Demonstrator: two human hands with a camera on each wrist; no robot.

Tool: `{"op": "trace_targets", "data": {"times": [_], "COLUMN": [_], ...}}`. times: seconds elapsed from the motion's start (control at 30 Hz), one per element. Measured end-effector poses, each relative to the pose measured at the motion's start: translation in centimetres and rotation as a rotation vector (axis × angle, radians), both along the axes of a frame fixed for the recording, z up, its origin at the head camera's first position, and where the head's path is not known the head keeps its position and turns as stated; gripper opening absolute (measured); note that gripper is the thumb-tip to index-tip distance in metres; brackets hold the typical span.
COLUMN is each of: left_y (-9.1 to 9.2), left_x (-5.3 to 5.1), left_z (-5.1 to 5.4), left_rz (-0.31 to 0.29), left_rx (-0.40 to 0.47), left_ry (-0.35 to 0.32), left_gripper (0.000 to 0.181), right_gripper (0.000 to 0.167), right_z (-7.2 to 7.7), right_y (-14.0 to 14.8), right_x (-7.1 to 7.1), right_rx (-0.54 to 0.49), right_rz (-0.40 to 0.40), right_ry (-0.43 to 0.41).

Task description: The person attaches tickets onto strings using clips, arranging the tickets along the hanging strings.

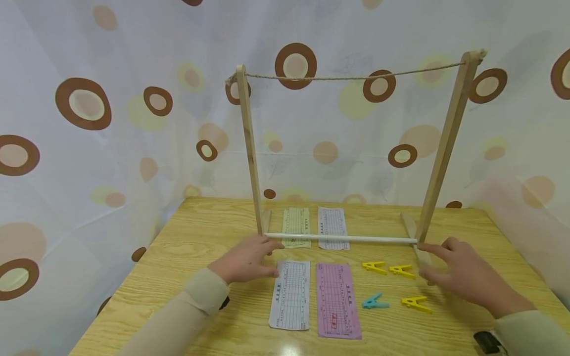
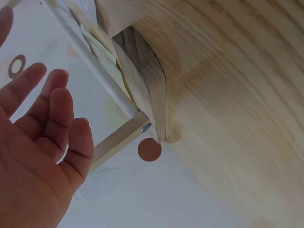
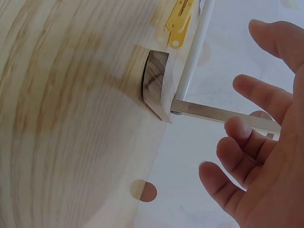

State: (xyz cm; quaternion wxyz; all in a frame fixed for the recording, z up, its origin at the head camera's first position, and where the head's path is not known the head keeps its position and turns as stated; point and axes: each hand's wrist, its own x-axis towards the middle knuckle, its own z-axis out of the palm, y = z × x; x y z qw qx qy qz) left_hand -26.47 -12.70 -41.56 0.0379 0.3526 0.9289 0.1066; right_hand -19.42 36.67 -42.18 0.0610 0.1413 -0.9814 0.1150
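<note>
A wooden frame with two posts (image 1: 251,148) carries a twine line (image 1: 334,78) across its top and a white rod (image 1: 338,238) near its base. My left hand (image 1: 247,259) is by the foot of the left post, fingers relaxed and holding nothing. By the right foot (image 3: 156,83) is my right hand (image 1: 463,272), its fingers loosely bent and nothing in them. In both wrist views the palms show bare. Between the hands lie a white slip (image 1: 290,295), a pink slip (image 1: 338,300), yellow clothespins (image 1: 415,303) and a blue clothespin (image 1: 375,301).
Behind the rod lie a yellow-green slip (image 1: 296,220) and another white slip (image 1: 332,222). Everything stands on a wood-grain table (image 1: 209,217). A white curtain with brown and cream circles (image 1: 133,49) hangs behind and at both sides.
</note>
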Motion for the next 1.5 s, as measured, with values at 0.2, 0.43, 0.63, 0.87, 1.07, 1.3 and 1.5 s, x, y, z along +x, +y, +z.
{"op": "trace_targets", "data": {"times": [0.2, 0.43, 0.63, 0.87, 1.07, 1.3, 1.5], "left_y": [0.8, 1.5, 2.1, 2.9, 3.1, 3.0, 2.5], "left_x": [-0.7, -1.2, -1.6, -2.2, -2.4, -2.5, -2.6], "left_z": [-1.0, -1.6, -1.8, -2.0, -2.2, -2.3, -2.4], "left_rz": [-0.005, 0.034, 0.084, 0.185, 0.201, 0.141, 0.088], "left_rx": [-0.016, -0.029, -0.042, -0.065, -0.052, -0.050, -0.014], "left_ry": [-0.104, -0.168, -0.181, -0.166, -0.193, -0.260, -0.269], "left_gripper": [0.058, 0.048, 0.040, 0.024, 0.018, 0.017, 0.020], "right_gripper": [0.064, 0.061, 0.061, 0.055, 0.048, 0.045, 0.045], "right_z": [-0.5, -0.7, -1.1, -1.8, -2.0, -2.0, -2.0], "right_y": [-0.3, -0.7, -0.6, -0.2, -0.3, -0.7, -0.9], "right_x": [-0.2, -0.3, -0.6, -1.2, -2.0, -2.5, -2.5], "right_rx": [-0.024, -0.038, -0.047, -0.046, -0.034, -0.014, 0.002], "right_rz": [0.042, 0.078, 0.095, 0.072, 0.054, 0.053, 0.053], "right_ry": [-0.038, -0.099, -0.155, -0.218, -0.261, -0.268, -0.261]}}
